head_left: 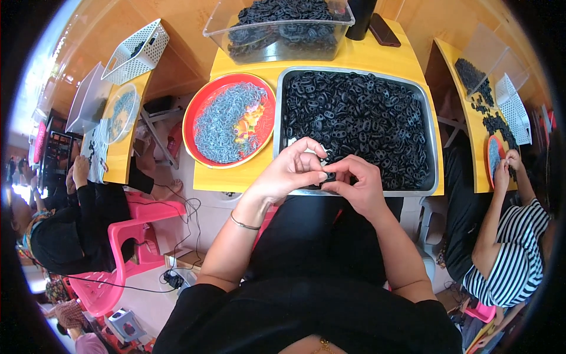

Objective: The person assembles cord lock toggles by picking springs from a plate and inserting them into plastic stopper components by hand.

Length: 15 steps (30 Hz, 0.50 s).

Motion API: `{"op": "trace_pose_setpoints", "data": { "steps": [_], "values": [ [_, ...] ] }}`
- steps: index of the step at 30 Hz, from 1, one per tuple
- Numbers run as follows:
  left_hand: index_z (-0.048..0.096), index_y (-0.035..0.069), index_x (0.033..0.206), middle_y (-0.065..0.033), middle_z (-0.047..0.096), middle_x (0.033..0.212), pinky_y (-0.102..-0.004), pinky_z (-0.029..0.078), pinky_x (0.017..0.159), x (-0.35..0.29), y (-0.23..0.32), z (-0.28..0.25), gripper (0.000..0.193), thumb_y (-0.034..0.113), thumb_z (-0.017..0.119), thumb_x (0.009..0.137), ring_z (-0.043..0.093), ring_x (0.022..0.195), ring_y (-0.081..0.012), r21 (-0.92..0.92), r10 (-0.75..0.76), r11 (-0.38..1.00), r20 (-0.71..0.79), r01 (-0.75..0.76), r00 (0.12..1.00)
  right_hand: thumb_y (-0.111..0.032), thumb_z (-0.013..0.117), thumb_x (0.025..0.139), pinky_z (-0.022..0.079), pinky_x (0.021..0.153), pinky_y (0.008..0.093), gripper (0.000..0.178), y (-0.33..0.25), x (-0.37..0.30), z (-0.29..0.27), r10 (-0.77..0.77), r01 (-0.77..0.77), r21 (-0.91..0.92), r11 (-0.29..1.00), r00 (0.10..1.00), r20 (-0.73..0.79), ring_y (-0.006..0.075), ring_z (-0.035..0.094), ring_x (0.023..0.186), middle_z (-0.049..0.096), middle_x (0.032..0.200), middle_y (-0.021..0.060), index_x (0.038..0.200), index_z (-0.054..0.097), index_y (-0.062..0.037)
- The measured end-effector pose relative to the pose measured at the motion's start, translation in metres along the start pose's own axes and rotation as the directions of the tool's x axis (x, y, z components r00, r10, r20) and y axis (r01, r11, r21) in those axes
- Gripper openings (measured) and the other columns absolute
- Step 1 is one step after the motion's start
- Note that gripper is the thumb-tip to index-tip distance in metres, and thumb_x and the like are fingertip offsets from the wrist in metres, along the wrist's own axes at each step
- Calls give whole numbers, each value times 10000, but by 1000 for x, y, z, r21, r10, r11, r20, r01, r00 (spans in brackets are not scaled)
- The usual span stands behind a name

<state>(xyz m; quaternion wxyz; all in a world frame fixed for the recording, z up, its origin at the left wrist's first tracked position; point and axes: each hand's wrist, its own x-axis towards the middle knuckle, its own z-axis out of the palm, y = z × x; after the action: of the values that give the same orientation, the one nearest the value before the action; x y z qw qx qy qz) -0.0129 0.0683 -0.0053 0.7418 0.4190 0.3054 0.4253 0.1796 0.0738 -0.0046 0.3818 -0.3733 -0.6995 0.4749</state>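
Observation:
Above the near rim of a metal tray (435,141), my two hands meet fingertip to fingertip. My left hand (290,168) and my right hand (362,184) are both closed in a pinch on a small black plastic piece (331,176), largely covered by the fingers. Loose black plastic pieces (359,118), many with two holes, fill the tray. Left of it stands a round red tray (190,121) with a heap of small silvery metal bits (227,121) that look like springs. Whether a finger also holds one of these is too small to tell.
A clear plastic bin (283,54) of black pieces stands at the back of the yellow table (236,182). Beside it are a dark cylinder (360,17) and a phone (384,29). Co-workers sit at tables left and right. A pink chair (121,248) and cables lie left.

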Motion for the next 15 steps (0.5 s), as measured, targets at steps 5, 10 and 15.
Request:
{"op": "trace_pose_setpoints", "data": {
  "steps": [5, 10, 15],
  "values": [
    [470, 55, 1053, -14, 600, 759, -196, 431, 658, 1, -2, -3, 326, -57, 635, 795, 557, 711, -68, -21, -2, 1000, 0, 2, 1000, -40, 780, 643, 373, 513, 189, 289, -2, 3, 2, 20, -20, 27, 999, 1000, -6, 49, 482, 573, 542, 731, 4, 915, 683, -51],
    [452, 60, 1099, -6, 584, 751, -195, 425, 645, 1, -2, -3, 376, -57, 636, 792, 544, 702, -66, -86, -5, 996, -14, 4, 1000, -53, 770, 654, 386, 496, 207, 284, -2, 4, 2, -87, 87, -10, 996, 996, -18, 67, 498, 573, 534, 717, 7, 922, 679, -67],
    [446, 58, 1108, -7, 584, 751, -195, 421, 640, 2, -2, -3, 384, -59, 633, 794, 544, 701, -68, -50, -7, 999, 6, 7, 1000, -54, 770, 651, 394, 504, 215, 275, -1, 3, 1, -62, 61, -37, 997, 998, -5, 78, 504, 564, 537, 699, 11, 911, 679, -62]
  ]
}}
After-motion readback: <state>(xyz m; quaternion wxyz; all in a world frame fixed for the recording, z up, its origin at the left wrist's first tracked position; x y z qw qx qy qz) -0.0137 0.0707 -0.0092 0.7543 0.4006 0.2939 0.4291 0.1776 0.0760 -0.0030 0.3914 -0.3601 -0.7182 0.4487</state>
